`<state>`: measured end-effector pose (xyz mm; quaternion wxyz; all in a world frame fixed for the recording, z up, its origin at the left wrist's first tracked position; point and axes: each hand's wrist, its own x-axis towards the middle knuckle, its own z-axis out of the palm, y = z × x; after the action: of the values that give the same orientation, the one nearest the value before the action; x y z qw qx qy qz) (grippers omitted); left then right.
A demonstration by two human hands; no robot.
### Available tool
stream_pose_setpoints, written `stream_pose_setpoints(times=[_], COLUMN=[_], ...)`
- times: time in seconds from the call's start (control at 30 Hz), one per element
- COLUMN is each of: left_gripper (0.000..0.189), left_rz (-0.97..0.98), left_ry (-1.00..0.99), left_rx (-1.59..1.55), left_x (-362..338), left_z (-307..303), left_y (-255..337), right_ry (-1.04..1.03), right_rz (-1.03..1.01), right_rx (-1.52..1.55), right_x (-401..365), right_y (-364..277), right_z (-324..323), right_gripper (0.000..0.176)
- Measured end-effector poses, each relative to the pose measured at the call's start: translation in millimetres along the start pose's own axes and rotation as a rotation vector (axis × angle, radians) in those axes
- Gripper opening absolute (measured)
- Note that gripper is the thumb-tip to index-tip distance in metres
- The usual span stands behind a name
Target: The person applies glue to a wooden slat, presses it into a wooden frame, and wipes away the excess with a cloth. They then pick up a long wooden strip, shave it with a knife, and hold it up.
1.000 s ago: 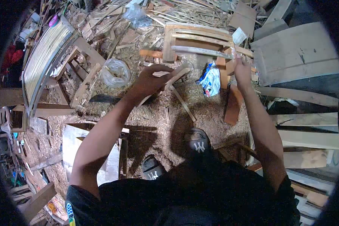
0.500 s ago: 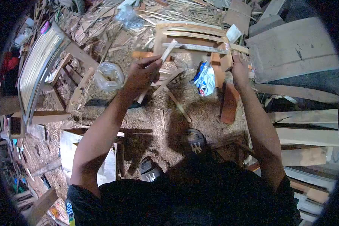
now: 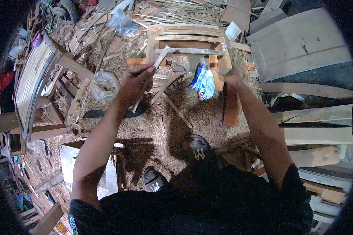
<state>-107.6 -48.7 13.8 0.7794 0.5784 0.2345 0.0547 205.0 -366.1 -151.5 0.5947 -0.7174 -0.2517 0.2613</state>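
Pale strip (image 3: 161, 56) pinched between its fingers, the left hand (image 3: 135, 83) was raised; the right hand (image 3: 232, 77) touched the slatted frame (image 3: 188, 32), grip unclear.

Pale, matt wood is seen in the narrow strip (image 3: 161, 57) and in the slatted frame (image 3: 190, 38), whose lowest slat (image 3: 188, 51) is greyed and rough-looking. A smoother, reddish-brown finish is shown on the wooden board (image 3: 231, 109). The clear bag (image 3: 104, 86) is made of thin, crinkled plastic with a slight shine; glossy, creased plastic is seen in the blue-and-white packet (image 3: 203, 83). The ground (image 3: 145, 129) is covered with coarse, matt wood shavings. Dark, matt cloth is seen in the shirt (image 3: 200, 203).
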Motion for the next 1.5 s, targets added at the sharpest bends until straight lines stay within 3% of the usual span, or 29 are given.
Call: stream_pose_setpoints(times=[0.07,0.17,0.3,0.37,0.7,0.8,1.0,1.07,1.3,1.5], left_gripper=[0.028,0.028,0.028,0.029,0.028,0.029,0.030,0.030,0.027,0.027], left_rz=[-0.004,-0.001,0.005,0.017,0.007,0.002,-0.006,-0.009,0.018,-0.005], left_ry=[0.009,-0.025,-0.031,-0.056,-0.003,0.012,-0.029,-0.030,-0.038,-0.043], left_rx=[0.006,-0.018,0.020,0.039,-0.083,-0.040,-0.023,-0.022,0.002,-0.015], left_x=[0.8,0.3,-2.4,-0.5,3.5,-0.2,0.3,-1.2,-1.1,-2.8], left_z=[-1.7,-3.6,-3.0,-2.5,1.6,0.6,-2.2,-1.6,0.2,-2.3], left_y=[-1.9,-2.1,2.5,2.8,3.6,4.1,4.6,6.2,7.5,11.0], right_ry=[0.058,0.094,0.143,0.096,-0.031,-0.029,0.004,-0.102,-0.071,-0.093], right_rz=[0.031,0.058,0.001,0.078,0.083,-0.036,0.035,0.116,0.183,0.202], right_rx=[-0.483,-0.446,-0.229,-0.202,-0.290,-0.277,-0.332,-0.378,-0.330,-0.300], right_x=[-5.5,-37.0,-54.8,-64.3,-80.3,-78.0,-72.8,-70.2,-68.8,-75.0], right_y=[-22.6,-70.1,-68.1,-65.1,-87.5,-78.8,-96.1,-105.8,-96.9,-105.4], right_z=[11.1,32.2,21.8,12.7,23.7,23.8,20.5,18.4,16.9,23.0], right_gripper=[0.037,0.047,0.059,0.062,0.057,0.057,0.047,0.043,0.044,0.057])
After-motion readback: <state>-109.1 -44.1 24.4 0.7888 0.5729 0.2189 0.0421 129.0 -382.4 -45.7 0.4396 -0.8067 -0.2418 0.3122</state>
